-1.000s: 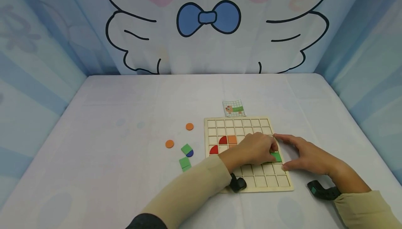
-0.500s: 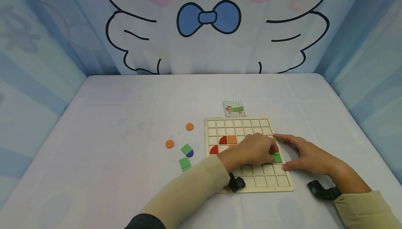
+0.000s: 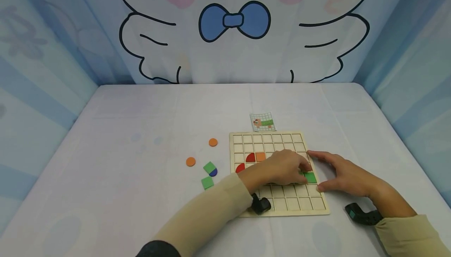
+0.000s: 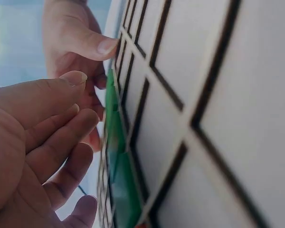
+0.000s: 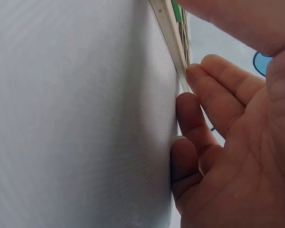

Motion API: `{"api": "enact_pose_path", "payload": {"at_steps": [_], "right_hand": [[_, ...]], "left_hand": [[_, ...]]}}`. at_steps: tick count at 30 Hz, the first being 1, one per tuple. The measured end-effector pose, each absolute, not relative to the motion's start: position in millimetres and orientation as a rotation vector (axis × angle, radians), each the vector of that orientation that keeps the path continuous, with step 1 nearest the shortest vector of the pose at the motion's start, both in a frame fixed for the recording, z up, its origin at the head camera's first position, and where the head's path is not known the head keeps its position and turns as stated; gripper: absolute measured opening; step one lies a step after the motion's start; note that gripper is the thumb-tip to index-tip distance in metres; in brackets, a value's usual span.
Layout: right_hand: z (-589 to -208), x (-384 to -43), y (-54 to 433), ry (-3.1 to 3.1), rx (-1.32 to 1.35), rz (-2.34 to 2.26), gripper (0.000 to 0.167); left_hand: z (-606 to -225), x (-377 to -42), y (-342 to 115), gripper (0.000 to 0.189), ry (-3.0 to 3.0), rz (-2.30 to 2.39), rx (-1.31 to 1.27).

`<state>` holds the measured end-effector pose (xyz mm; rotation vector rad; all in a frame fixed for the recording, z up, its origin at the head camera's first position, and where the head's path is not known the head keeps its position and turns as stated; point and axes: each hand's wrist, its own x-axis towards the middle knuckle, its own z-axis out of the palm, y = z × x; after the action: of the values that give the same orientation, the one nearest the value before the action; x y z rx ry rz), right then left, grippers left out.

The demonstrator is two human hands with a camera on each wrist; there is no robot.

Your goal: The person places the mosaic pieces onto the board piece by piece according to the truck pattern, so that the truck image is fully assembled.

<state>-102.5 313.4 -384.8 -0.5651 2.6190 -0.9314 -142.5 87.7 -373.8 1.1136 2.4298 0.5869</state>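
My left hand (image 3: 282, 167) is over the wooden grid board (image 3: 292, 207), its loosely bent fingertips close above a row of green squares. One green square (image 3: 310, 177) shows at the row's right end. In the left wrist view the thumb (image 4: 47, 97) and fingers stand apart with nothing between them, beside the green tiles (image 4: 124, 190). My right hand (image 3: 347, 174) rests at the board's right edge, thumb and fingers spread along it. Two red quarter-round pieces (image 3: 250, 157) and an orange square (image 3: 260, 156) lie in cells further left; the left hand and forearm hide other cells.
A small picture card (image 3: 263, 122) lies just behind the board. Left of it are two orange discs (image 3: 190, 161), loose green squares (image 3: 207, 182) and a blue rounded piece (image 3: 213, 172) partly under one. A printed curtain (image 3: 232, 61) stands behind the white table.
The left hand and forearm have drawn slightly to the left, baring more of the green square at the row's right end. The right hand has stayed still.
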Motion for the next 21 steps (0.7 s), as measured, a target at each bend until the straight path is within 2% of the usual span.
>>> {"api": "enact_pose_path", "payload": {"at_steps": [21], "right_hand": [[-386, -103, 314, 2.606, -0.547, -0.953, 0.09]], "left_hand": [[-351, -140, 11, 0.039, 2.384, 0.876, 1.118]]}}
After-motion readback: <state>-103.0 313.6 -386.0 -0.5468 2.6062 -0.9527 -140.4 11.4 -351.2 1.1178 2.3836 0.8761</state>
